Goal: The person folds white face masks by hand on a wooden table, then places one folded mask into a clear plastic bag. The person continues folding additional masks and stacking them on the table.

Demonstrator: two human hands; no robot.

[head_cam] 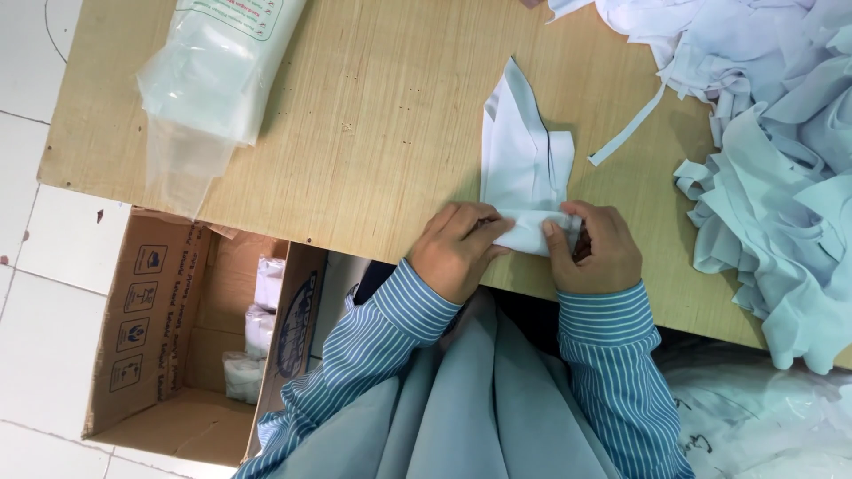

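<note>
Both hands sit close together at the near edge of the table, pinching the rolled lower end of a pale cloth piece (519, 168). On one side the left hand (457, 248) presses its fingers (484, 232) over the roll, and on the other the right hand (596, 250) grips it with the thumb on top, so both are closed on the same soft fabric. That cloth is thin and smooth, folded into a long shape that tapers to a point away from the person, and it lies flat on the wooden table (373, 124), whose top shows a fine light grain. Striped blue sleeves (390, 324) cover both wrists. Beside the cloth, a narrow white strip (628, 129) lies on the wood. Further right, a loose heap of white fabric scraps (772, 151) spreads over the table edge, ragged and crumpled. At the far left corner of the table a clear plastic bag (213, 80) lies wrinkled and glossy. Below the table, an open cardboard box (155, 337) stands on the tiled floor (35, 337) and holds a few white rolled bundles (257, 333) stacked against its inner wall.
</note>
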